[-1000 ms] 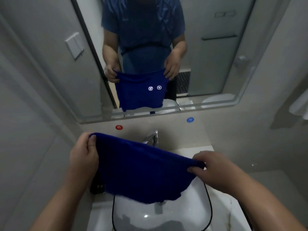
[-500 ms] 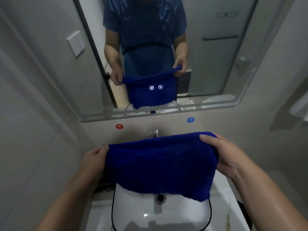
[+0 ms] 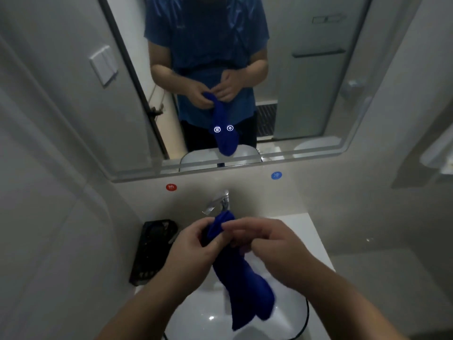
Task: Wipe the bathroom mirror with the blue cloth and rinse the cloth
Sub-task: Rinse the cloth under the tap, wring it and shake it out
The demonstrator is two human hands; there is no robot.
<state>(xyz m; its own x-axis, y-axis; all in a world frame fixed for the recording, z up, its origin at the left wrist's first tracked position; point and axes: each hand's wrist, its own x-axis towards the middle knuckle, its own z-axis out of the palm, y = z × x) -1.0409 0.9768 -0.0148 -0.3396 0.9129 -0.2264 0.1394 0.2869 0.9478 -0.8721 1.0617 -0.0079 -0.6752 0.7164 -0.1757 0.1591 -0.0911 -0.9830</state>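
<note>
The blue cloth (image 3: pixel 245 288) hangs bunched into a long folded strip over the white sink basin (image 3: pixel 203 317). My left hand (image 3: pixel 193 251) pinches its top edge just in front of the chrome tap (image 3: pixel 219 202). My right hand (image 3: pixel 272 246) is pressed against the same top end from the right, its fingers curled at the cloth. The wall mirror (image 3: pixel 306 99) fills the upper half and shows the person in a blue shirt holding the cloth, with two lit touch icons on the glass.
A black soap rack (image 3: pixel 152 249) sits on the counter left of the basin. On the wall under the mirror are a red hot sticker (image 3: pixel 171 187) and a blue cold sticker (image 3: pixel 276 175). A white fixture (image 3: pixel 438 153) juts from the right wall.
The cloth was stretched wide between my hands. Both hands have come together at the middle, and the cloth now hangs folded in a narrow strip.
</note>
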